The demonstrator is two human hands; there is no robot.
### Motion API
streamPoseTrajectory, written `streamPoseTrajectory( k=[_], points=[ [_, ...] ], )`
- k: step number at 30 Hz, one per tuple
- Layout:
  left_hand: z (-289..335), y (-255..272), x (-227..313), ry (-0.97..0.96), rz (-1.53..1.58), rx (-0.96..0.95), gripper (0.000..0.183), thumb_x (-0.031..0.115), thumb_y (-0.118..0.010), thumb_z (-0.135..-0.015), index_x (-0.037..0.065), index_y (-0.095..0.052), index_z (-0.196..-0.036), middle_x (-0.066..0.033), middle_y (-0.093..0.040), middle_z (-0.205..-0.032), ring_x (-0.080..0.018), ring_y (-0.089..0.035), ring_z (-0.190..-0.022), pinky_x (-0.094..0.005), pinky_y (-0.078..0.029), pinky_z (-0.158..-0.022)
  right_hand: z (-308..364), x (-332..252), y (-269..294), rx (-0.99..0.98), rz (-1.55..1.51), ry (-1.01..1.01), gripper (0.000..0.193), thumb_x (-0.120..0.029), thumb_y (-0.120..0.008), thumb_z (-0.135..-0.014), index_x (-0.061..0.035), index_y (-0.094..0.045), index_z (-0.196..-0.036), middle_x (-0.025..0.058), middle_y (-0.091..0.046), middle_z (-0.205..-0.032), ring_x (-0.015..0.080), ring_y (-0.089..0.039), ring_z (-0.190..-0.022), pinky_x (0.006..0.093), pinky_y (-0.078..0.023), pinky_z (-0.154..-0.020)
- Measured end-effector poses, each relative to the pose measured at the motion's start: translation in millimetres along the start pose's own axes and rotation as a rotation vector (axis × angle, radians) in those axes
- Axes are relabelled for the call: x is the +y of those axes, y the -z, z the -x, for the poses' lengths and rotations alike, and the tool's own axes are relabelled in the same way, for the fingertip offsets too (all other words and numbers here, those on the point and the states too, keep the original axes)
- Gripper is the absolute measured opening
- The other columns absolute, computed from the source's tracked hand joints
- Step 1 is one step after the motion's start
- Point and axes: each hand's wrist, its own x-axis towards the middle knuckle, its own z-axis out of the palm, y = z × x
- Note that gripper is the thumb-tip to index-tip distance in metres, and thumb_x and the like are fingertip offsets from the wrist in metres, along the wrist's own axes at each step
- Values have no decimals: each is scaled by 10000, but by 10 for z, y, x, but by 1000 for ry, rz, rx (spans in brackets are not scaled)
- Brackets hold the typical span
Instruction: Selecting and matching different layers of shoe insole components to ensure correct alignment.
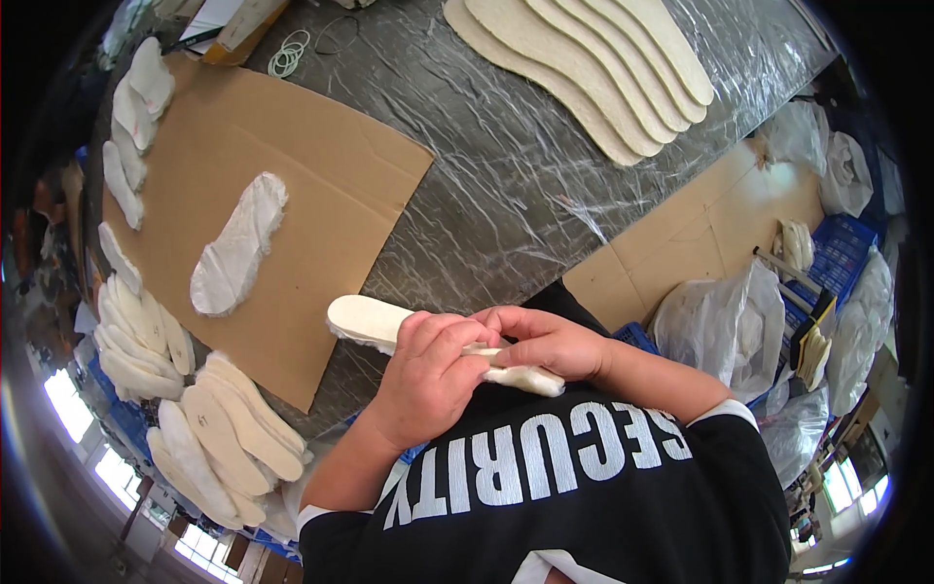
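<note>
A cream insole (368, 316) with a white fluffy underside is held in front of my chest, near the table's front edge. My left hand (428, 375) is closed around its middle, thumb and fingers on the edges. My right hand (550, 343) pinches the insole close to its right end, with the fingertips of both hands nearly meeting. The part under my fingers is hidden. To the left, a single white fleecy insole (238, 245) lies on a flat brown cardboard sheet (326, 185).
Several cream insoles (593, 83) lie overlapped at the far side of the plastic-covered table (467, 224). More insoles (229, 428) are piled at the left edge. Rubber bands (288, 54) lie at the back. Plastic bags (715, 331) and a blue crate (839, 255) stand at right.
</note>
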Motion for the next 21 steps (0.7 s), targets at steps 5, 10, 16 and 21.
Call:
streamPoseTrajectory(
  k=[5, 10, 16, 21],
  points=[
    [166, -102, -29, 4, 146, 31, 162, 50, -693, -721, 66, -579, -836, -53, -625, -961, -244, -599, -870, -415, -446, -837, 70, 94, -7, -30, 217, 100, 139, -134, -585, -958, -74, -549, -1078, 115, -366, -1439, 203, -346, -1348, 344, -272, -1108],
    [141, -96, -11, 7, 143, 103, 160, 40, -692, -730, 63, -576, -839, -52, -628, -936, -242, -603, -809, -411, -453, -796, 150, 89, -18, -42, 213, 156, 448, -307, -753, -830, -84, -540, -1155, 181, -324, -1487, 307, -308, -1403, 402, -261, -1135],
    [169, -94, -7, 8, 60, 140, 153, 42, -688, -757, 58, -565, -847, -67, -639, -903, -250, -598, -746, -403, -446, -740, 316, -330, -143, 27, 964, 203, 636, -351, -867, -679, -29, -604, -1160, 255, -417, -1451, 391, -370, -1381, 516, -261, -1134],
    [153, -110, 45, -3, -58, 158, 145, 40, -679, -774, 56, -555, -849, -78, -648, -894, -251, -600, -714, -402, -440, -719, 406, -495, -364, 156, 1492, 298, 514, -353, -821, -702, -17, -660, -1055, 216, -621, -1229, 331, -569, -1203, 562, -355, -1081]
  ],
)
